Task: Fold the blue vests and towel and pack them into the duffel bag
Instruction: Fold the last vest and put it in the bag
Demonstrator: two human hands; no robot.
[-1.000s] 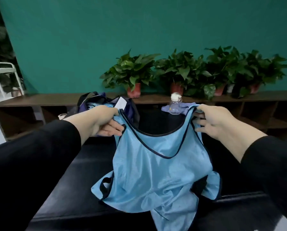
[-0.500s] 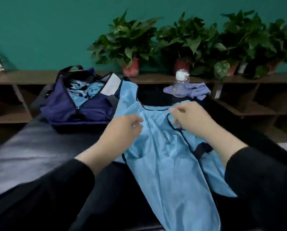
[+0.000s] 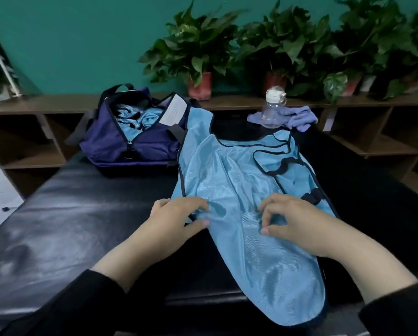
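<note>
From the head camera, the light blue vest lay spread on the black tabletop, whereas a second earlier both hands had held it up in the air by its shoulder straps; half a second earlier the hands had been up near its neckline, and by now they had come down to its middle, nearer the person. The left hand sat at the vest's 9 o'clock edge, fingers curled and thumb beneath, pinching a small fold of the cloth. The right hand rested on the fabric toward 3 o'clock, its fingers bent and its thumb closing toward them, gathering a pucker of the cloth between. The vest's upper strap reached to 12 o'clock, touching the side of the navy duffel bag, which stood unzipped at 10 o'clock on the tabletop with more blue fabric bundled inside. At 1 o'clock, beyond the vest, a clear water bottle stood against a crumpled purple-blue towel. Potted plants lined the wooden shelf behind.
</note>
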